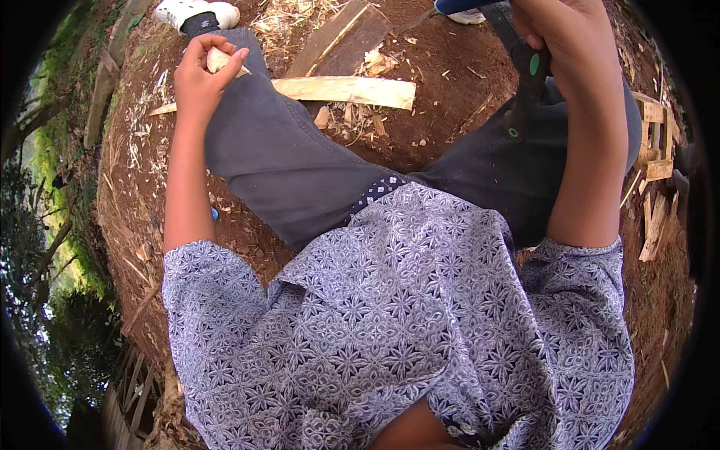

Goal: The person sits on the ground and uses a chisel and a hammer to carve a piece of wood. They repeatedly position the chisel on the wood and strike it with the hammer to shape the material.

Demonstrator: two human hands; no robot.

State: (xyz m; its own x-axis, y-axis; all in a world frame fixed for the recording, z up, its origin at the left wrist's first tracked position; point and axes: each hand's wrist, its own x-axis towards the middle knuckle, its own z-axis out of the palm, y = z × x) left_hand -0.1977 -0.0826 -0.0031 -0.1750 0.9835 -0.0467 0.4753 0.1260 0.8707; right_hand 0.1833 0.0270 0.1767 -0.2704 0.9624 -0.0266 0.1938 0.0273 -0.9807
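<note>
My left hand [201,81] is raised over my left knee, its fingers closed around a small pale chunk of wood [220,60]. At the upper right, my right hand [556,34] grips a tool with a black handle [525,97]. Green inlays show on that handle, and its lower end hangs over my right thigh. A blue part [455,6] beside the tool's top is cut off by the picture's upper edge, so I cannot tell the tool's exact kind. Between my legs, a long pale split piece of wood [349,91] lies across the ground.
A broad dark board [341,37] lies on the brown soil beyond the pale piece. Wood chips [274,22] are scattered around it. Wooden slats [656,139] stand at the right, and greenery [67,67] borders the left. A white shoe [196,13] shows at the top left.
</note>
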